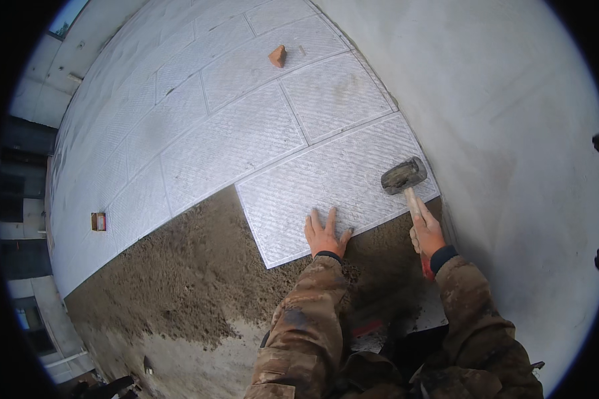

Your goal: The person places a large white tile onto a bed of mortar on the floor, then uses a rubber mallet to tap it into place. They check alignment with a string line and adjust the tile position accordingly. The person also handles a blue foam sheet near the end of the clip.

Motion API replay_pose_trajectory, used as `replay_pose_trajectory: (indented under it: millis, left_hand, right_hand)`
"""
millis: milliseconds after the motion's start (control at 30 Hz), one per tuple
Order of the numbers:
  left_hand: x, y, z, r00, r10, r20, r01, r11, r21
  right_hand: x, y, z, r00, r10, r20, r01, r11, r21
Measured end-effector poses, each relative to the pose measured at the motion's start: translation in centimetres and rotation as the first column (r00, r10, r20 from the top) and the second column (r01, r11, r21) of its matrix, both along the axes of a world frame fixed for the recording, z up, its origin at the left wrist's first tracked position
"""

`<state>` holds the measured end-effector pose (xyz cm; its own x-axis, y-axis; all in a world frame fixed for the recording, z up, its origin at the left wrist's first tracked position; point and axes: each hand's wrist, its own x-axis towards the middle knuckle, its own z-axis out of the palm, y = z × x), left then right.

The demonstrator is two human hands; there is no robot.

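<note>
A large pale grey paving tile [293,193] with a ribbed surface lies against the laid tiles, its right end close to the wall. My left hand [326,234] rests on the tile's near edge with its fingers spread. In my right hand [427,234] is a mallet [404,176], gripped by its wooden handle, whose lower end is red. Its dark, dusty head is over the tile's right end; whether it touches the surface I cannot tell. Rough brown mortar or sand [186,272] spreads along the tile's near and left sides.
Laid tiles [233,133] stretch away to the far left. A broken piece of brick [277,56] and a small red-and-yellow box [98,221] lie on them. A plain grey wall [506,133] rises along the right. Bare concrete [186,366] shows at the lower left.
</note>
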<state>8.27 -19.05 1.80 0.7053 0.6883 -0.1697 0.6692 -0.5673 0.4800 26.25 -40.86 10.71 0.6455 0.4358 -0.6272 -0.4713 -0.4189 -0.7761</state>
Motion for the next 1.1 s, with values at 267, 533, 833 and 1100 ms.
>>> replay_pose_trajectory:
  millis: [267,533,833,1100]
  left_hand:
    - [-6.6,4.3,1.7,0.957,0.138,-0.257,-0.13,0.99,0.047]
    - [-6.2,2.8,1.0,0.959,0.118,-0.258,-0.107,0.993,0.058]
    - [-5.4,2.6,1.7,0.937,0.111,-0.332,-0.113,0.994,0.015]
    - [-5.6,2.4,1.7,0.947,0.115,-0.3,-0.107,0.993,0.043]
  right_hand:
    - [-0.1,-0.4,-0.2,0.998,0.054,0.037,-0.054,0.999,0.005]
    - [0.5,0.1,1.0,0.994,0.102,0.04,-0.1,0.994,-0.053]
    - [1.1,-7.5,5.0,0.86,0.461,0.218,-0.378,0.864,-0.333]
    - [0.7,-11.5,3.4,0.731,0.57,0.376,-0.352,0.786,-0.508]
